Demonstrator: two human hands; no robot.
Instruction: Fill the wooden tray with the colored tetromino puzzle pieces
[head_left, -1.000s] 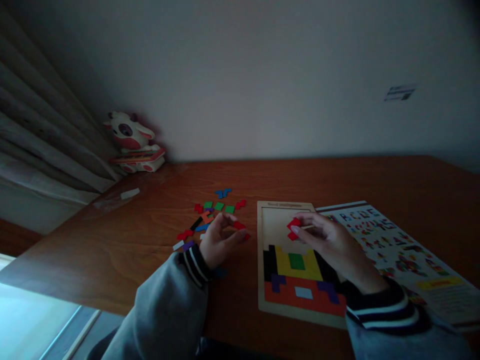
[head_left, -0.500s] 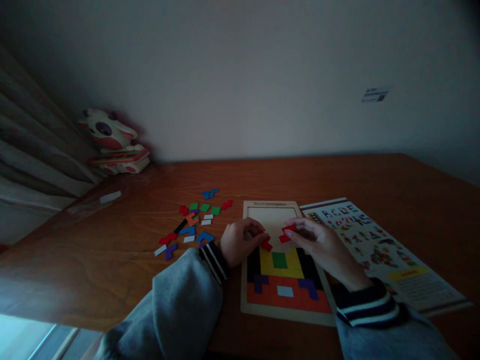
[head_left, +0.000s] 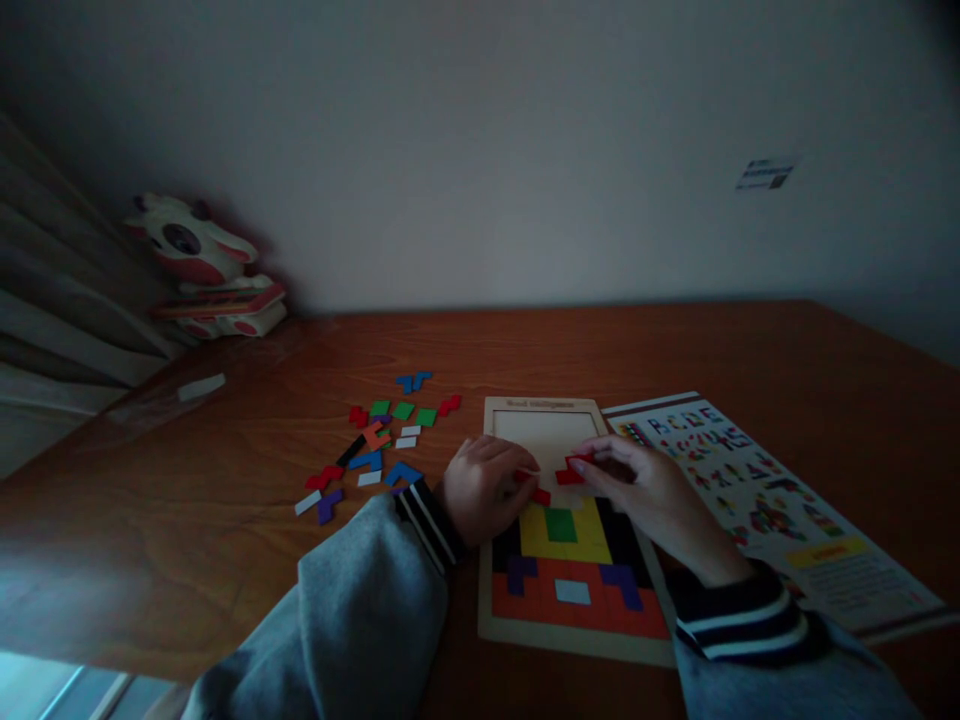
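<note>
Pinching one red block (head_left: 568,478), the right hand (head_left: 651,492) hovers over the board (head_left: 525,630). The left hand (head_left: 486,490) pinches a second red piece (head_left: 541,496).

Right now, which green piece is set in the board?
The green square between yellow pieces; the other green pieces lie on the table, left of the board.

Open tabletop (head_left: 637,350) runs behind the tray (head_left: 540,404) to the wall (head_left: 525,180), a level passage left to right. Tray's far recess is bare, reachable from the far side. Midway, left hand (head_left: 484,490) and right hand (head_left: 649,490) overhang opposite rims; the gap between them is narrow, tightened by a red piece (head_left: 541,496) at the left fingertips and a red block (head_left: 571,477) at the right. Loose pieces (head_left: 403,411) obstruct low travel on the left.
</note>
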